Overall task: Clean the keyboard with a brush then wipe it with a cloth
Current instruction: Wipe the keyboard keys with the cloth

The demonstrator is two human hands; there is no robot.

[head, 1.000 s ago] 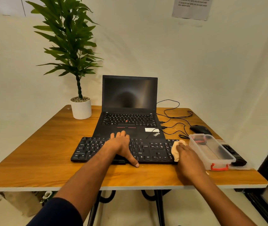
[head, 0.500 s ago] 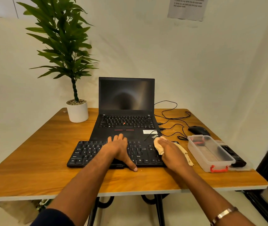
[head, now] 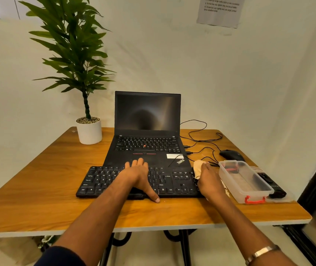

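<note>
The left hand lay flat on the black keyboard, fingers straight, thumb reaching the bench. Just right of it, the right hand gripped a beige cloth against the keyboard's far right end, a clear plastic box beside it.

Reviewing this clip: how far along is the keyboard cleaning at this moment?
Brushing looks finished: neither hand holds a brush. Wiping is in hand: the right hand grips the cloth at the keyboard's right end while the left hand steadies it. How much wiping remains is unclear.
</note>
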